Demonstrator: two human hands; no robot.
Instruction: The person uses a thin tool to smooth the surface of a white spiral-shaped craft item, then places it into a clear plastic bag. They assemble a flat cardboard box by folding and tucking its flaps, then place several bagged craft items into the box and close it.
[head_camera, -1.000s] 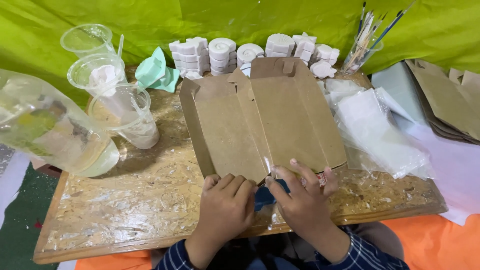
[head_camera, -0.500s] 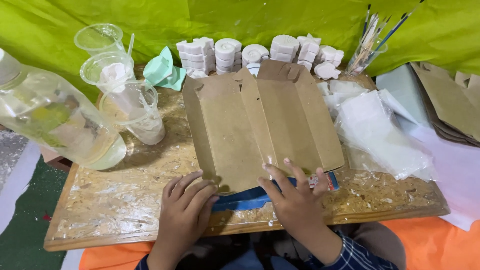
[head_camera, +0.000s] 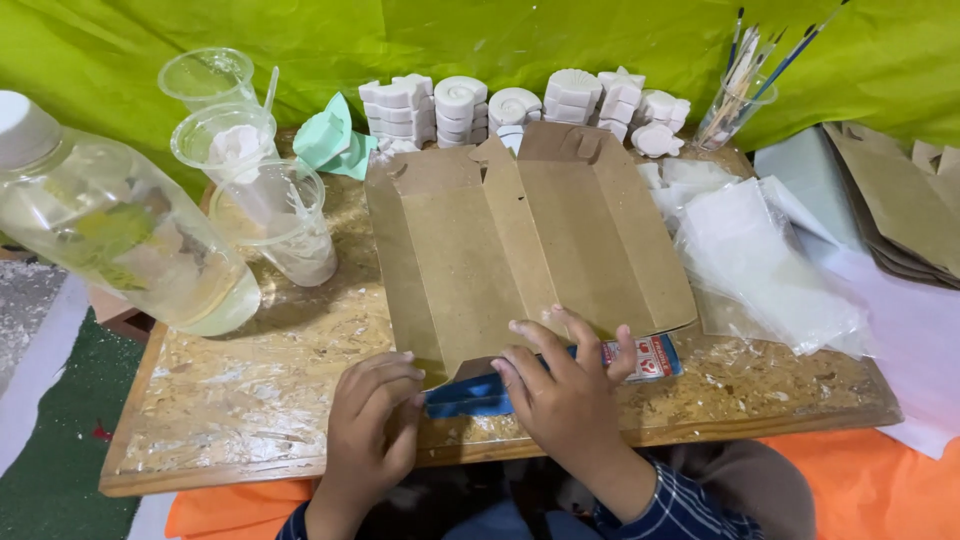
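A flattened brown cardboard box blank (head_camera: 520, 250) lies on the wooden board (head_camera: 250, 400) in front of me. Under its near edge a blue strip with a red and white end (head_camera: 640, 358) sticks out. My right hand (head_camera: 565, 385) rests fingers spread on the blank's near edge and on the blue strip. My left hand (head_camera: 372, 420) lies beside it with curled fingers, touching the blank's near left corner and the blue strip's left end.
A large clear bottle of liquid (head_camera: 120, 240) lies at the left, next to several clear plastic cups (head_camera: 285, 220). White plaster casts (head_camera: 520, 100) line the back. Brushes in a cup (head_camera: 735, 100), clear plastic bags (head_camera: 760, 250) and more brown blanks (head_camera: 900, 200) sit to the right.
My hands have spread apart, the left one sliding left and down. The blue strip under the blank's near edge has come into view, with its red and white end now showing.
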